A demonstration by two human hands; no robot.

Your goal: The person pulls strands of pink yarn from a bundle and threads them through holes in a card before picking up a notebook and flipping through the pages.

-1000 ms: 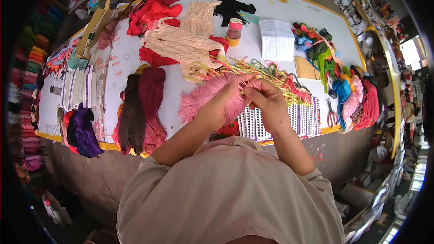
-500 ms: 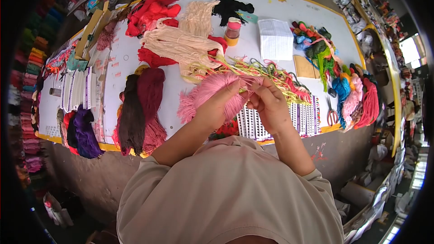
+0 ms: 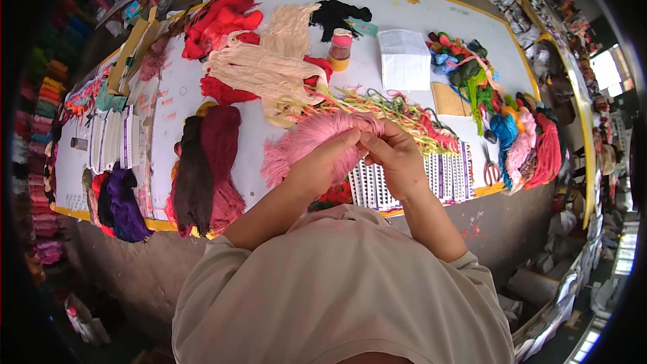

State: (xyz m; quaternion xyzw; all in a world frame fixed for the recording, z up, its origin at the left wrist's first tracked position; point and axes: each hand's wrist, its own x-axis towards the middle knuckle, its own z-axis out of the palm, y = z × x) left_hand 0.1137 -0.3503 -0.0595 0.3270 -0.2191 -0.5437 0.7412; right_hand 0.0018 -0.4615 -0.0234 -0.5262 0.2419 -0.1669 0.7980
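Observation:
A thick pink skein of thread (image 3: 317, 135) is held in front of my chest, its loose cut ends fanning out to the left. My left hand (image 3: 327, 162) wraps round its near side, thumb on top. At the skein's right end, my right hand (image 3: 399, 158) pinches the thread, its fingertips meeting the left thumb. Just under the right hand lie white punched cards with purple edges (image 3: 441, 175). Behind the skein spreads a tangle of green, red and yellow threads (image 3: 404, 118). The left fingers are mostly hidden by the skein.
Cream skeins (image 3: 263, 71) and red skeins (image 3: 222, 23) lie at the back left. Dark brown and maroon hanks (image 3: 219, 138) hang over the near edge. To the right are a paper sheet (image 3: 404, 61), scissors (image 3: 490, 172) and coloured hanks (image 3: 539, 138). A thread cone (image 3: 340, 47) stands behind.
My right hand has moved in against the skein's right end, closing the gap where strands stretched between the hands. The view has shifted slightly.

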